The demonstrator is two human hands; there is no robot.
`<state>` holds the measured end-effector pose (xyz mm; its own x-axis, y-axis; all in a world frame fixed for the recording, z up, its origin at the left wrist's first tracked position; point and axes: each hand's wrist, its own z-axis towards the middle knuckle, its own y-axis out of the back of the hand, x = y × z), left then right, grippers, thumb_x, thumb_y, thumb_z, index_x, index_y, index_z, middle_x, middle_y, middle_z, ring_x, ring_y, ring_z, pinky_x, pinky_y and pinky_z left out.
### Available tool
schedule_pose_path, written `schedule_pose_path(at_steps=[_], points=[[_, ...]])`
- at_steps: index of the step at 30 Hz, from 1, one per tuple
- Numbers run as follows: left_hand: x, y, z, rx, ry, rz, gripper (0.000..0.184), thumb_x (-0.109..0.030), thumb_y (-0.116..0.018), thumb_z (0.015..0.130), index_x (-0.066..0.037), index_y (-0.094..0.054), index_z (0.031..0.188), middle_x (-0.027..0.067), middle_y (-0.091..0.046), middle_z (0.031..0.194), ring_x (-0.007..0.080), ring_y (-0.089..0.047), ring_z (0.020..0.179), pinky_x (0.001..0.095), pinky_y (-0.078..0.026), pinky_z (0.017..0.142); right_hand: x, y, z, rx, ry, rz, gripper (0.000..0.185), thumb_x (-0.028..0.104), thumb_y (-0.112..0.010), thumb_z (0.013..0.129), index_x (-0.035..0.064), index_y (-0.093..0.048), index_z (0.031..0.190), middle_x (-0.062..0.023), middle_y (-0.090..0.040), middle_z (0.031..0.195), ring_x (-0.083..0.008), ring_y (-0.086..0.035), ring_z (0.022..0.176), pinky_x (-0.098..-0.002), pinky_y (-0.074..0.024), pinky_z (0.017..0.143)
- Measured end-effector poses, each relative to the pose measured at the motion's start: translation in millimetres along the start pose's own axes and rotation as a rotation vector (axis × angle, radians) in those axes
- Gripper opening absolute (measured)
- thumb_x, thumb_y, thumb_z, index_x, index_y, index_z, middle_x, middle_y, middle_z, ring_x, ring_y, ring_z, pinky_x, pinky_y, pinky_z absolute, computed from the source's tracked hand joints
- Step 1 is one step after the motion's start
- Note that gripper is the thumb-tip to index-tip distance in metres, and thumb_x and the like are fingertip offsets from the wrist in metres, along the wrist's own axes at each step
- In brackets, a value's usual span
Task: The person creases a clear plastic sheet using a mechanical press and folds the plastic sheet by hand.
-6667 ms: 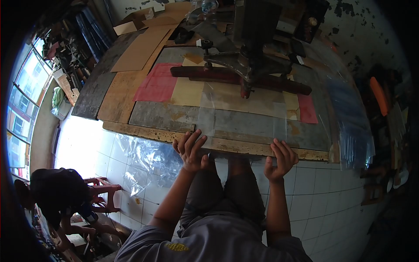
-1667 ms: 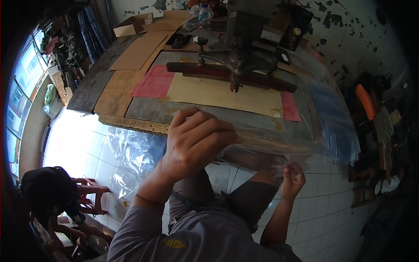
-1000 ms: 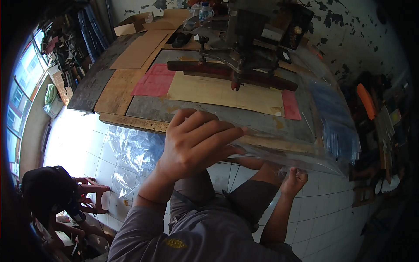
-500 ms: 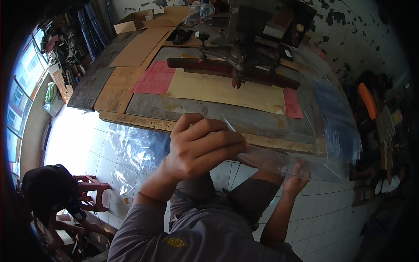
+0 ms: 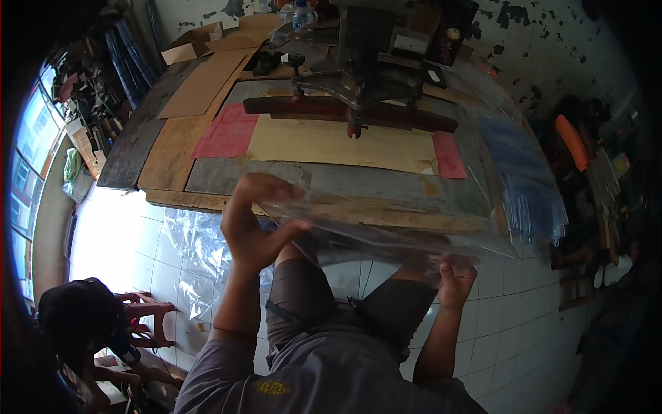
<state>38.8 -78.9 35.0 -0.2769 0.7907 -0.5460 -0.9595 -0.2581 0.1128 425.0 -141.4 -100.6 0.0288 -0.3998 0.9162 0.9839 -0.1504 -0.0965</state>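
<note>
A clear plastic sheet (image 5: 386,238) stretches between my two hands in front of the table edge. My left hand (image 5: 254,224) is at its left end, thumb and fingers spaced apart with the plastic between them; the fingertips are slightly blurred. At the right end, my right hand (image 5: 454,284) pinches the plastic, thumb upward. Beyond the sheet lies a flat metal plate (image 5: 303,176) bearing a yellow strip (image 5: 331,148) with red pieces (image 5: 224,131) at both ends. Over the strip sits a dark press bar (image 5: 407,121).
A stack of clear plastic sheets (image 5: 531,200) hangs over the table's right side. Cardboard (image 5: 200,90) lies at the back left, near a bottle (image 5: 301,17). Crumpled plastic (image 5: 200,255) is on the floor. Another person (image 5: 83,317) bends beside a red stool (image 5: 155,317) at lower left.
My left hand has moved left and its thumb and fingers have spread, drawing the sheet out wider. My right hand has shifted slightly left, still on the plastic.
</note>
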Motion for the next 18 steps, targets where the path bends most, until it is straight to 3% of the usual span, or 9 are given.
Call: schedule_pose_path(at_steps=[1, 2, 5, 6, 9, 12, 15, 18], points=[[5, -2, -4, -0.120, 0.158, -0.194, 0.051, -0.029, -0.088, 0.087, -0.005, -0.068, 0.128, 0.0124, -0.072, 0.120, 0.0227, -0.068, 0.113, 0.0387, -0.052, 0.098, 11, -11, -1, 0.045, -0.075, 0.101, 0.024, 0.010, -0.075, 0.098, -0.0030, -0.070, 0.118, -0.0093, -0.074, 0.104, -0.0222, -0.073, 0.091, -0.0355, -0.0603, 0.082], [13, 1, 1, -0.040, 0.195, -0.239, 0.055, -0.034, -0.075, 0.101, 0.000, -0.057, 0.139, 0.0169, -0.064, 0.137, 0.0251, -0.064, 0.125, 0.0425, -0.049, 0.108, 17, -26, 3, 0.096, -0.056, 0.204, 0.032, 0.015, -0.076, 0.099, -0.0019, -0.067, 0.125, -0.0091, -0.074, 0.099, -0.0237, -0.075, 0.082, -0.0348, -0.0621, 0.071], [38, 10, -26, -0.048, 0.668, -0.338, 0.040, -0.032, -0.066, 0.105, -0.001, -0.063, 0.131, 0.0121, -0.071, 0.127, 0.0207, -0.066, 0.118, 0.0351, -0.046, 0.108, 36, -42, 5, 0.213, -0.193, 0.289, 0.036, 0.014, -0.069, 0.104, -0.0031, -0.062, 0.134, -0.0138, -0.076, 0.100, -0.0249, -0.077, 0.082, -0.0304, -0.0591, 0.065], [42, 6, -25, 0.001, 0.689, -0.406, 0.041, -0.036, -0.056, 0.111, -0.001, -0.065, 0.130, 0.0109, -0.074, 0.122, 0.0188, -0.068, 0.113, 0.0338, -0.050, 0.103, 44, -49, 8, 0.196, -0.256, 0.285, 0.045, 0.018, -0.066, 0.106, -0.0028, -0.054, 0.144, -0.0170, -0.076, 0.102, -0.0275, -0.078, 0.078, -0.0288, -0.0582, 0.057], [46, 7, -32, -0.051, 0.904, -0.416, 0.039, -0.034, -0.053, 0.113, -0.001, -0.067, 0.127, 0.0101, -0.076, 0.115, 0.0167, -0.070, 0.105, 0.0316, -0.054, 0.094, 51, -49, 10, 0.211, -0.336, 0.302, 0.053, 0.020, -0.065, 0.106, -0.0025, -0.046, 0.151, -0.0165, -0.076, 0.102, -0.0275, -0.078, 0.078, -0.0284, -0.0574, 0.056], [46, 8, -34, -0.036, 0.957, -0.380, 0.039, -0.035, -0.052, 0.113, -0.002, -0.069, 0.125, 0.0093, -0.077, 0.111, 0.0147, -0.071, 0.099, 0.0296, -0.056, 0.087, 54, -51, 11, 0.232, -0.323, 0.289, 0.059, 0.023, -0.066, 0.106, -0.0028, -0.042, 0.154, -0.0163, -0.076, 0.102, -0.0275, -0.078, 0.077, -0.0275, -0.0564, 0.055], [48, 11, -37, -0.026, 0.972, -0.371, 0.050, -0.043, -0.057, 0.110, 0.002, -0.067, 0.128, 0.0132, -0.075, 0.115, 0.0202, -0.074, 0.102, 0.0338, -0.058, 0.088, 58, -52, 10, 0.235, -0.325, 0.251, 0.062, 0.024, -0.067, 0.106, -0.0033, -0.040, 0.155, -0.0167, -0.076, 0.102, -0.0278, -0.078, 0.078, -0.0273, -0.0561, 0.055], [41, 10, -34, -0.070, 1.001, -0.359, 0.049, -0.043, -0.057, 0.110, 0.001, -0.068, 0.126, 0.0127, -0.076, 0.113, 0.0196, -0.074, 0.101, 0.0333, -0.058, 0.088, 59, -53, 9, 0.245, -0.324, 0.255, 0.062, 0.023, -0.068, 0.105, -0.0036, -0.041, 0.154, -0.0171, -0.076, 0.103, -0.0281, -0.078, 0.078, -0.0275, -0.0562, 0.055]])
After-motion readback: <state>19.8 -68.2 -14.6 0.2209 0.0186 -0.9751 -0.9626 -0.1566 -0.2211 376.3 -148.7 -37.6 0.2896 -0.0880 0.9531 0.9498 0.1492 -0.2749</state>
